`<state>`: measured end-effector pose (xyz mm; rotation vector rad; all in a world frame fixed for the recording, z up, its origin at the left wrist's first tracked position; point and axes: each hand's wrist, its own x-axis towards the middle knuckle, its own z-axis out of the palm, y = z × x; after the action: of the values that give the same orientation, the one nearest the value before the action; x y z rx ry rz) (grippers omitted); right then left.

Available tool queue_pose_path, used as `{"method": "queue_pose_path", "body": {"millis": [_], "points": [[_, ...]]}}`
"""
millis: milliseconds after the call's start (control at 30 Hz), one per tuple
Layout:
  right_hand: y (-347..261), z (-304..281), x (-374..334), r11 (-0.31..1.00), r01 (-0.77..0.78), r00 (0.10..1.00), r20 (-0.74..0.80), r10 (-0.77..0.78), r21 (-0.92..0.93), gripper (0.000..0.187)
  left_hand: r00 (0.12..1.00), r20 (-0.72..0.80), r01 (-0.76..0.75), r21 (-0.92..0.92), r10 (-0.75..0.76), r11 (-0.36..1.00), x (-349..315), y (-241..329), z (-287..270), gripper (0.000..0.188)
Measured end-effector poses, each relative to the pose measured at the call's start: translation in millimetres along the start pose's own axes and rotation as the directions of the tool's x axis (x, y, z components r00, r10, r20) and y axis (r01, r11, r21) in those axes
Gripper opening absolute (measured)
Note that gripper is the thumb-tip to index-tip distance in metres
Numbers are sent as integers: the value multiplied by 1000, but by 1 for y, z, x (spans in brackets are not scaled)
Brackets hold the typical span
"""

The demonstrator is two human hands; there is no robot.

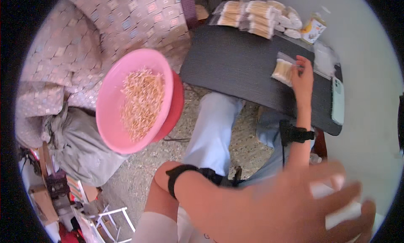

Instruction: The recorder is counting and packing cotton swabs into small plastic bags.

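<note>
Swab packet [282,70] is lying right of centre on the bench [235,62], the right hand [303,77] overlapping its right edge; I cannot tell whether those fingers are gripping. Nearer, the left hand [290,201] is hanging splayed, unladen. Tilting, if unsealed, would be risking spilled swabs.
</note>
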<state>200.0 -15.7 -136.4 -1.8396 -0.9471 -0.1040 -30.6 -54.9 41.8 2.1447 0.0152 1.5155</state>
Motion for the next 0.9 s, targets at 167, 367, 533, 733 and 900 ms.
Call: {"method": "queue_pose_path", "body": {"millis": [167,367,533,733,900], "points": [[8,-4,-2,1000,-18,1000,-6,18,15,28,850,483,117,218,-211,969,-12,-54,-63,22],[10,-8,-1,1000,-12,1000,1,12,-4,28,723,367,66,807,-585,587,-57,-127,-166,25],[3,1,1,998,-28,999,21,27,56,29,221,356,161,905,-908,394,-97,-174,-249,45],[10,5,0,996,68,998,-2,-68,-60,32,-166,285,133,955,-944,265,-128,-187,-250,94],[8,5,0,1000,-22,999,32,22,-12,36,-161,298,182,946,-941,268,-133,-185,-245,105]]}}
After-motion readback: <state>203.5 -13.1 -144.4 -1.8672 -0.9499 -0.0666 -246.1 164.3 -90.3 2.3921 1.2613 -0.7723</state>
